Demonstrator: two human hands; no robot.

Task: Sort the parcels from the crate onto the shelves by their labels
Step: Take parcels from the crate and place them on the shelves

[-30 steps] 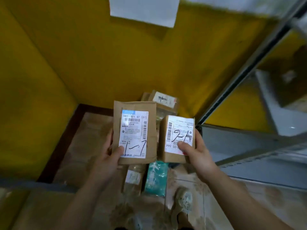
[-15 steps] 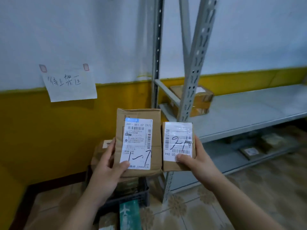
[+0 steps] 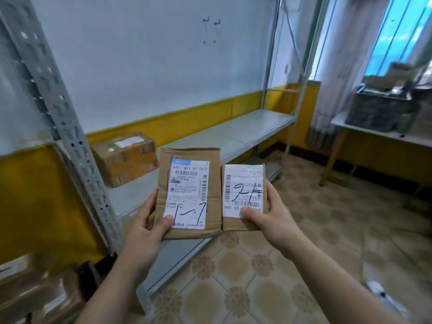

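Before shelf [image 3: 245, 129]: parcels [image 3: 189, 192] side by side, each hand [image 3: 145, 232] gripping one.

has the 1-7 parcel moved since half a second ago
Yes. The 1-7 parcel, in the left hand, has gone right: earlier left of the cardboard box on the shelf, now right of it.

Larger parcel [image 3: 214, 195] and smaller parcel [image 3: 238, 222] brown cardboard, white labels [image 3: 187, 190], black handwriting. Shelf [image 3: 245, 129] grey; wall [image 3: 140, 66] white over yellow band. Floor [image 3: 233, 288] tan tiles with brown floral motifs.
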